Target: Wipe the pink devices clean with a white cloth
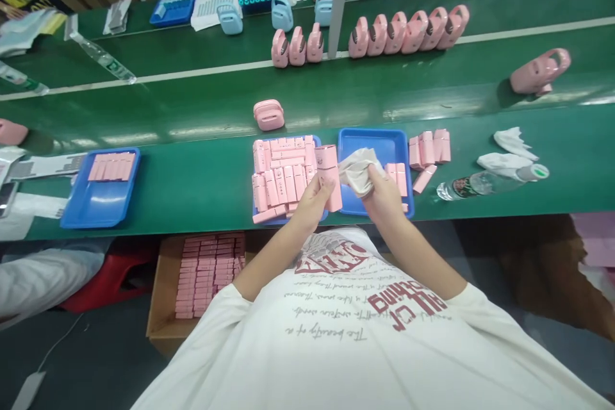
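The left hand's [311,205] fingers are closing narrowly around a pink rectangular casing [328,170], which is standing roughly upright in their grip, thumb pressing its near face. The right hand's [383,197] fingers are bunching a crumpled white cloth [359,170] whose edge is reaching the casing's side; whether the two are touching, I cannot tell.

Just left of the left fingers, a blue tray [318,140] is holding tightly packed pink casings [283,182]. Beneath and beyond the right fingers, a second blue tray [368,139] is carrying a few pink pieces [396,176] on its right side. Farther right of those fingers, more casings [429,148] are clustering on the green workbench [202,182], and past them a clear plastic bottle [485,183] is lying near crumpled white wipes [507,160].

Ahead and left of the left fingers, a rounded pink case [269,114] is resting alone. Well beyond both hands' fingers, pink handled units [415,33] are lining up in a row. Below and left of the left fingers, an open cardboard box [161,307] is holding stacked pink pieces [206,275].
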The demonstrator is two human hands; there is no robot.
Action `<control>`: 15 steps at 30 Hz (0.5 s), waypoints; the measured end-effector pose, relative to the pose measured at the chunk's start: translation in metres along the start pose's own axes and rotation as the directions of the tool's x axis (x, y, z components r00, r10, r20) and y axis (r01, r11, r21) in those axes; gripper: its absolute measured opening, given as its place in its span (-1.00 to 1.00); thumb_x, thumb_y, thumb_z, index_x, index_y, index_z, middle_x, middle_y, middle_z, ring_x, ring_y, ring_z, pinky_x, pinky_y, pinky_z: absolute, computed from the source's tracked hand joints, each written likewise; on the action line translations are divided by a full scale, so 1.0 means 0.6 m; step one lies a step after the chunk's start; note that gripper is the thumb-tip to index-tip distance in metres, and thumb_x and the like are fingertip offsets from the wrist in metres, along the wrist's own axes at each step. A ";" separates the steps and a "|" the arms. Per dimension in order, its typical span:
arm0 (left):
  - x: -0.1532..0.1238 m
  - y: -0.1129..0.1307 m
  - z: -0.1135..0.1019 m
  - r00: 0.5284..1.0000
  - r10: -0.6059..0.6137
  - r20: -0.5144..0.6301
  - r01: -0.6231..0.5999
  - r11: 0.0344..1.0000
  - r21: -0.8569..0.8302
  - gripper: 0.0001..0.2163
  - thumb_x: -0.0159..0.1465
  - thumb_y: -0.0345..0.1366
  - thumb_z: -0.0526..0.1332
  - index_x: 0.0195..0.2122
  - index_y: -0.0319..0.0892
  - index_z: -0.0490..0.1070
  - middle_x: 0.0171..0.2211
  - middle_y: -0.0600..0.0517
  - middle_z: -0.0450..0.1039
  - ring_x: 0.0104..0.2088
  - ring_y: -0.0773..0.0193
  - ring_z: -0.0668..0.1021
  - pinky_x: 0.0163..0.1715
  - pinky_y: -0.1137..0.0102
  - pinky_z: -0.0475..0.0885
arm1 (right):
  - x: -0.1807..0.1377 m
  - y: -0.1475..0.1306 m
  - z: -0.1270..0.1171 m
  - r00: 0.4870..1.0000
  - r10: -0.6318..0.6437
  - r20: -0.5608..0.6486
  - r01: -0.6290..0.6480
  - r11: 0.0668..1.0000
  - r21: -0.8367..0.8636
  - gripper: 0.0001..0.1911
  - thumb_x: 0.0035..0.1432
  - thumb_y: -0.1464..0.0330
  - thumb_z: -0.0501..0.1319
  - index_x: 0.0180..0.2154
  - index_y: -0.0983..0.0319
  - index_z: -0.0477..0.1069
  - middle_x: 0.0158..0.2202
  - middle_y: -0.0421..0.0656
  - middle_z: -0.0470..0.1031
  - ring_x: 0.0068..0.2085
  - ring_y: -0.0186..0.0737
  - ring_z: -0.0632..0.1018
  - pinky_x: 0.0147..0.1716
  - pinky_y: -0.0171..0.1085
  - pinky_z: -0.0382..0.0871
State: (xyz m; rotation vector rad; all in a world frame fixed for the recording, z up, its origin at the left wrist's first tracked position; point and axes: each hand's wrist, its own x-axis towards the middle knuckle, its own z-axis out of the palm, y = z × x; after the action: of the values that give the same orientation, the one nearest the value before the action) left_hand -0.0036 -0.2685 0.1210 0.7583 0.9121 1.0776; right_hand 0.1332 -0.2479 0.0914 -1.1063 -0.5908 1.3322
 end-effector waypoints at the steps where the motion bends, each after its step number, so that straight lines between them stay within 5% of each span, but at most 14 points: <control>1: 0.009 -0.011 0.003 1.000 0.025 0.009 -0.025 0.999 0.032 -0.53 0.15 0.05 0.26 -0.05 -0.18 0.36 -0.15 -0.03 0.47 -0.12 0.28 0.51 -0.07 0.42 0.37 | -0.011 0.006 0.000 0.999 -0.006 0.034 0.007 1.000 -0.028 -0.54 -0.06 0.02 0.33 -0.22 0.21 0.49 -0.18 -0.14 0.58 -0.10 -0.15 0.57 -0.04 -0.14 0.49; 6: 0.050 -0.067 0.028 0.995 0.098 0.020 -0.098 0.929 0.356 -0.55 0.31 0.05 0.06 0.04 -0.19 0.33 0.02 -0.13 0.34 0.13 0.16 0.33 0.21 0.30 0.12 | -0.036 0.027 -0.018 0.991 -0.013 0.134 0.047 0.965 -0.257 -0.42 0.08 -0.10 0.18 -0.05 0.18 0.46 -0.01 -0.12 0.50 0.11 -0.16 0.44 0.23 -0.11 0.22; 10: 0.083 -0.109 0.048 0.994 0.104 0.025 -0.095 0.744 0.661 -0.52 0.35 0.03 -0.07 0.09 -0.19 0.32 0.11 -0.19 0.19 0.24 0.09 0.16 0.29 0.22 -0.06 | -0.025 0.032 -0.058 0.989 0.082 0.122 -0.040 0.949 -0.314 -0.27 0.09 -0.19 0.05 0.03 0.22 0.41 -0.10 -0.06 0.54 -0.06 -0.11 0.54 -0.01 -0.10 0.44; 15: 0.131 -0.161 0.079 0.997 -0.064 0.050 0.005 0.668 0.744 -0.53 0.35 0.02 -0.06 0.11 -0.17 0.30 0.16 -0.18 0.19 0.26 0.12 0.21 0.31 0.26 -0.02 | 0.019 0.012 -0.127 0.994 0.088 0.065 -0.049 0.887 -0.460 -0.20 -0.01 -0.20 0.13 0.03 0.28 0.41 -0.10 -0.02 0.55 -0.06 -0.04 0.54 -0.03 -0.09 0.44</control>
State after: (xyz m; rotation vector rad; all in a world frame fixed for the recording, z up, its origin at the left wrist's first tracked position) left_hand 0.0928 -0.2266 0.0391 1.4454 1.3207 0.5972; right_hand 0.1981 -0.2598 0.0510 -1.4680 -0.9725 1.3401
